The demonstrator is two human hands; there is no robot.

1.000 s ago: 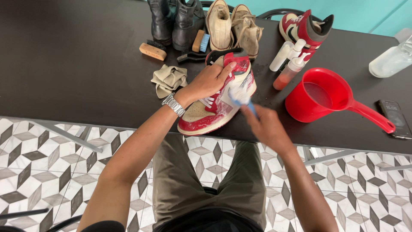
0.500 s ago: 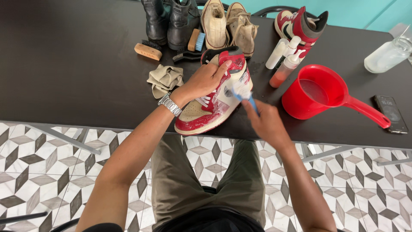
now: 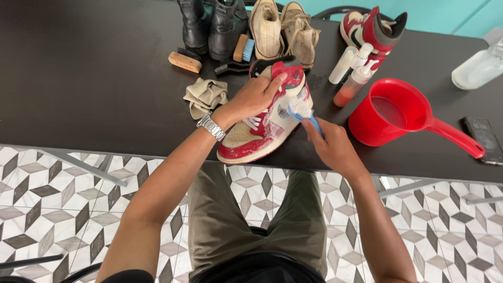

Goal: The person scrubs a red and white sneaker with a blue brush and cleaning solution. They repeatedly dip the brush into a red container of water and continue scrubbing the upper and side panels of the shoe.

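Since the earlier frame the brush has slid left along the sneaker, right hand gripping its handle, left hand clasping the sneaker's far end.

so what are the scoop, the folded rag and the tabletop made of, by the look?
Scoop: likely plastic, glossy uniform red, moulded handle.
Rag: soft woven cloth, matte beige, crumpled folds.
Tabletop: dark, matte, faint grain; laminate or painted wood, cannot tell which.

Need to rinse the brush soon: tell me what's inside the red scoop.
The red scoop holds water, with nothing seen floating in it. Its near wall hides part of the bottom.
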